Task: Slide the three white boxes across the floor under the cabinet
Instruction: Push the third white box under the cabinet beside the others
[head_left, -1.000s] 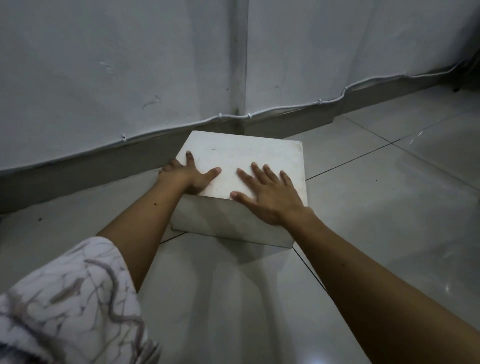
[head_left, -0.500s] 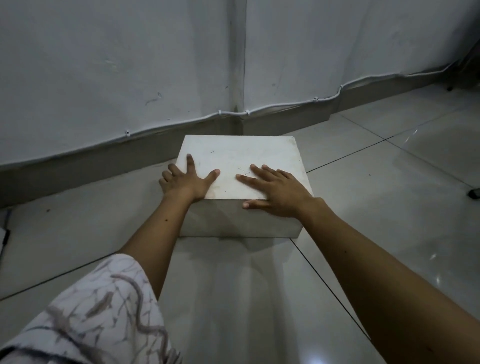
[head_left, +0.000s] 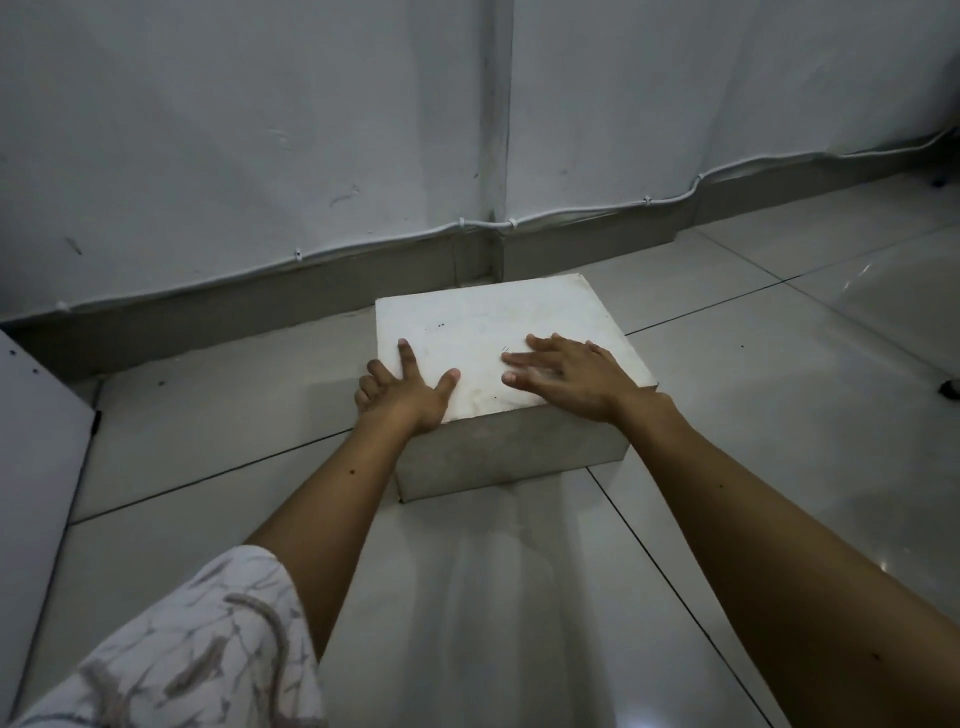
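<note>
White box (head_left: 498, 332) turned slightly, left hand (head_left: 410, 395) at corner, right hand (head_left: 566, 376) flat atop

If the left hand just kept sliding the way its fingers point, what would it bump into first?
The left hand lies flat at the near left corner of the white box, fingers pointing toward the wall. Straight on it would cross the box top, then likely meet the grey skirting board below the white cable. Depth is hard to judge.
</note>
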